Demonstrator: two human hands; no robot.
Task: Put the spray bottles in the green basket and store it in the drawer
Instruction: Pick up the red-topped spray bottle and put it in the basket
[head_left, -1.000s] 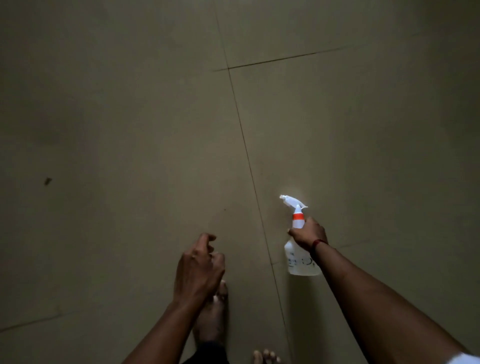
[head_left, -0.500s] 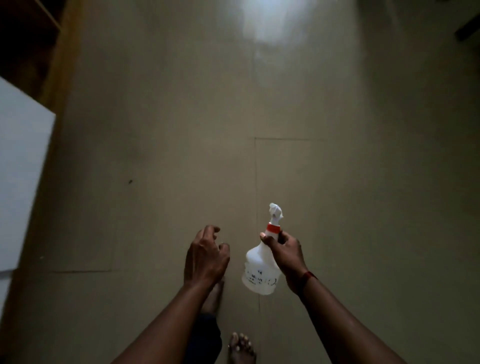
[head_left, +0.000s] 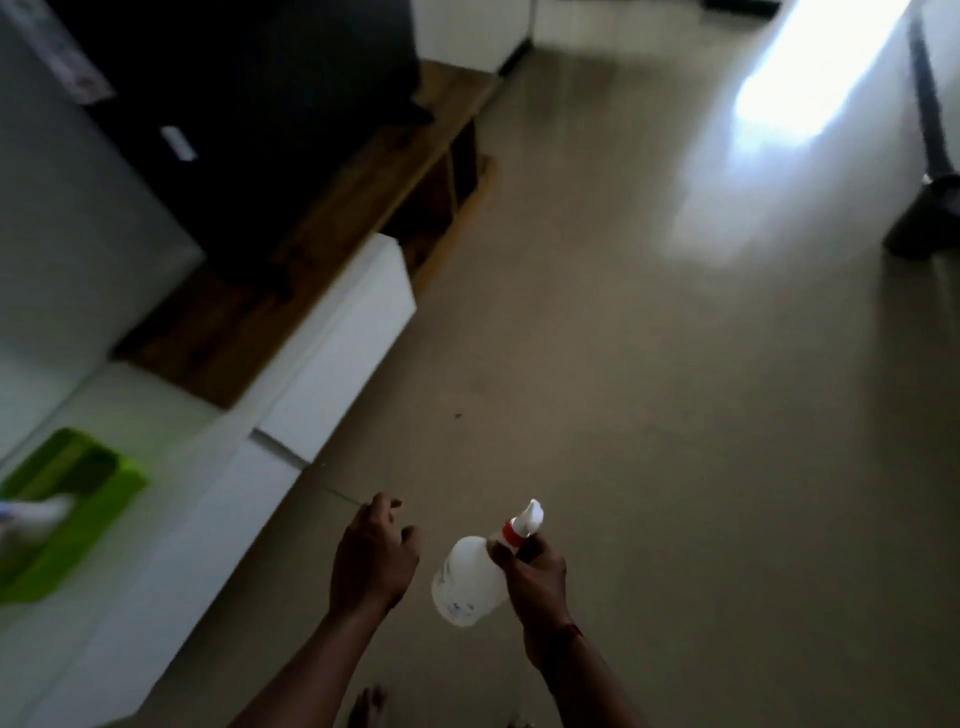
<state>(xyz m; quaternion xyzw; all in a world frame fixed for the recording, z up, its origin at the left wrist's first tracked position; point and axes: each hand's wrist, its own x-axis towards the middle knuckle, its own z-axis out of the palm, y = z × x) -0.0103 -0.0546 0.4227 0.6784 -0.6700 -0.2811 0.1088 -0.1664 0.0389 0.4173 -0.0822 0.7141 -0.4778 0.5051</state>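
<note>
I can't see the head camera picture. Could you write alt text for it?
A person's right hand grips a white spray bottle by its red-collared neck above a beige floor, while the left hand hangs empty beside it, fingers loosely curled. At far left, blurred, a green basket sits on a low white cabinet.

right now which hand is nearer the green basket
Left. The left hand is empty, off to the right of the green basket on the white cabinet; the right hand is beyond it, farther right, holding the spray bottle.
</note>
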